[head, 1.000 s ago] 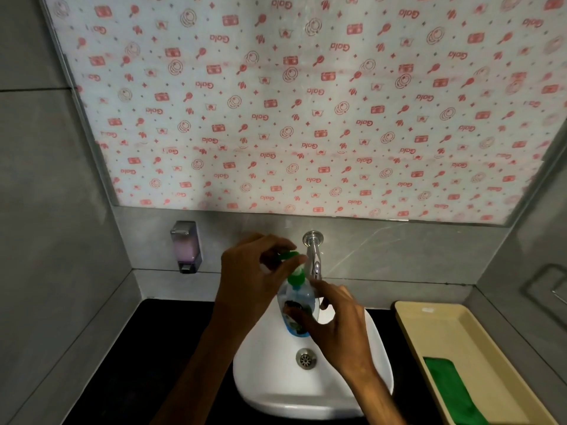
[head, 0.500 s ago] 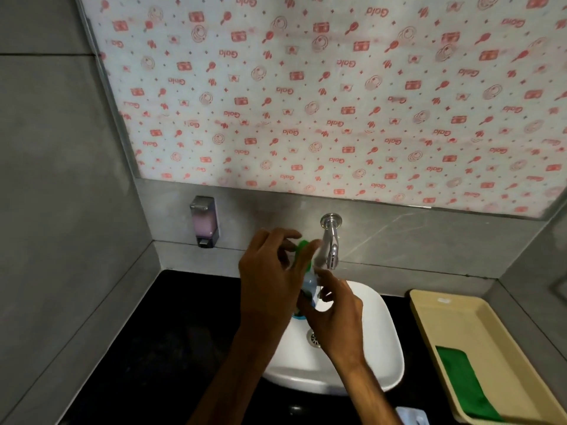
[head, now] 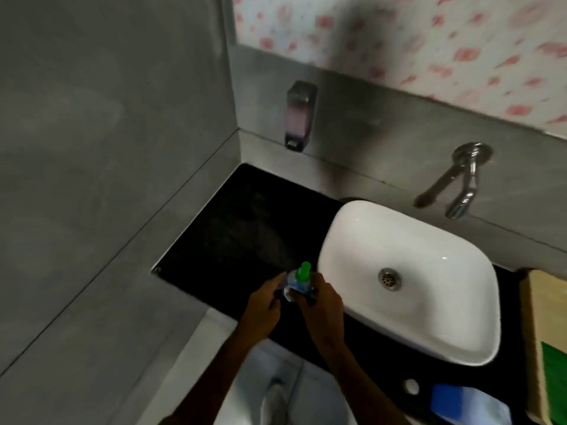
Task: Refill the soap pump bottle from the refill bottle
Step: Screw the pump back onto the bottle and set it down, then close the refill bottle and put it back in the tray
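The soap pump bottle (head: 299,282) is small and clear blue with a green pump head. It stands low over the black counter (head: 245,231), just left of the white basin (head: 408,280). My left hand (head: 264,305) holds its left side and my right hand (head: 322,305) grips its right side. The fingers hide the lower part of the bottle. A blue and white refill pack (head: 469,404) lies at the counter's front right, with a small white cap (head: 411,386) beside it.
A steel tap (head: 460,191) juts from the back wall above the basin. A wall soap dispenser (head: 300,116) hangs at the back left. A beige tray (head: 549,332) with a green cloth (head: 555,384) sits at the right edge. Grey walls close in left and behind.
Both hands carried the pump bottle from over the basin under the tap down to the counter's left front. The camera swung left and down, and the view is blurred.
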